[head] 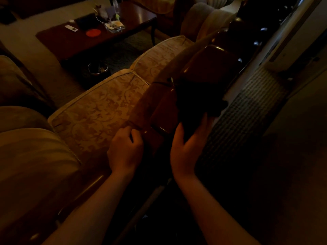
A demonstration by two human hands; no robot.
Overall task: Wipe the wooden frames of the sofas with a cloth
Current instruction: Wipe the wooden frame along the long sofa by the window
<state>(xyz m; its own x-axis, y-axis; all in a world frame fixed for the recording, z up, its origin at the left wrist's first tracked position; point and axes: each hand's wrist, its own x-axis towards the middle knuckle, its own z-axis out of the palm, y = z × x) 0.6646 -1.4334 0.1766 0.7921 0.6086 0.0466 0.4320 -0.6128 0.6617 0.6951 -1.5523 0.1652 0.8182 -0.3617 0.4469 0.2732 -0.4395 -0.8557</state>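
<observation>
The patterned sofa cushions point(99, 110) fill the middle, the wooden frame point(203, 76) running along their back. Beyond stands a cluttered coffee table point(138, 18). The right hand point(187, 147) grips a dark cloth point(198, 99) on the frame; the left hand point(125, 151) curls loosely, holding nothing visible. Dimness swallows the cloth's edges.

It was a dim home living room: patterned sofa cushions point(99, 106), a dark coffee table point(99, 38), carpet underfoot.
</observation>
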